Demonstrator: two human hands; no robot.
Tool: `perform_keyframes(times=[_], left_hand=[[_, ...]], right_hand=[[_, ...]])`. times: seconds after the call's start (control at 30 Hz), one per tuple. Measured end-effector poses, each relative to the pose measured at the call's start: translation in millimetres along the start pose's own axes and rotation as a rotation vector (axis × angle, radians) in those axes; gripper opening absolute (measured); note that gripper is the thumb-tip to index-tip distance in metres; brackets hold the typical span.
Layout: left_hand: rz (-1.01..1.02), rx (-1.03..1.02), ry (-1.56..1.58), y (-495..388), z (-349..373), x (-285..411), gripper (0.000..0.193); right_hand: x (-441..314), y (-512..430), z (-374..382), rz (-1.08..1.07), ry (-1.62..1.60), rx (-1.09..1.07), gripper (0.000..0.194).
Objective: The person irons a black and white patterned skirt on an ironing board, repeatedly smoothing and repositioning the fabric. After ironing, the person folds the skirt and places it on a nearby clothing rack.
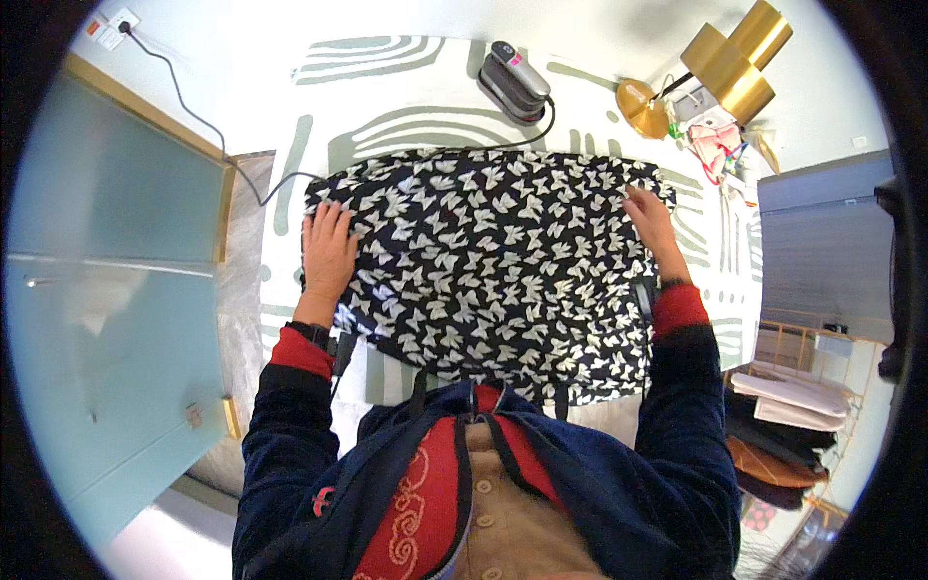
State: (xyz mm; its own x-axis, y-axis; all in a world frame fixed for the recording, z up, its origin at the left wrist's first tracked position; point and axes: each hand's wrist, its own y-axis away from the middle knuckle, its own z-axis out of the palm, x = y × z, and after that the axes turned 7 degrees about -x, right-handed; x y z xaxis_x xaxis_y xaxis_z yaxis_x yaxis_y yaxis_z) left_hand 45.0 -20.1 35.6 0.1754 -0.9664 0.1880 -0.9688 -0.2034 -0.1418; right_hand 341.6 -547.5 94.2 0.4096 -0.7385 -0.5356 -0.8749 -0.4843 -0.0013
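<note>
A black cloth garment or fabric piece [478, 268] with a cream bow-like print is spread before me. It lies over the covered table and hangs near my front. My left hand [329, 250] rests palm down on its left edge, fingers slightly apart. At the upper right edge, my right hand [649, 217] touches the cloth with bent fingers; whether it pinches the fabric is unclear. Behind the cloth, a grey handheld steam iron [513, 81] sits on a dark base.
The iron's dark cord [547, 119] runs behind the fabric; a cord [177, 83] at left reaches a wall socket [119, 27]. A gold lamp [732, 69] stands back right on the patterned tablecloth [391, 87], near small items. Folded textiles [790, 406] fill a wire rack [855, 391] at right.
</note>
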Motion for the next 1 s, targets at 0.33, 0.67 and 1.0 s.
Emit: perform_keyframes(times=[0.33,0.67,1.0], left_hand=[[-0.07,0.056,0.217,5,24,-30,0.06],[-0.095,0.03,0.257,2,19,-29,0.062],[-0.067,0.034,0.195,4,24,-29,0.056]], right_hand=[[-138,-275,96,-0.127,0.426,0.039,0.068],[-143,-308,108,-0.035,0.318,0.036,0.063],[-296,-253,-19,-0.199,-0.574,0.066,0.05]])
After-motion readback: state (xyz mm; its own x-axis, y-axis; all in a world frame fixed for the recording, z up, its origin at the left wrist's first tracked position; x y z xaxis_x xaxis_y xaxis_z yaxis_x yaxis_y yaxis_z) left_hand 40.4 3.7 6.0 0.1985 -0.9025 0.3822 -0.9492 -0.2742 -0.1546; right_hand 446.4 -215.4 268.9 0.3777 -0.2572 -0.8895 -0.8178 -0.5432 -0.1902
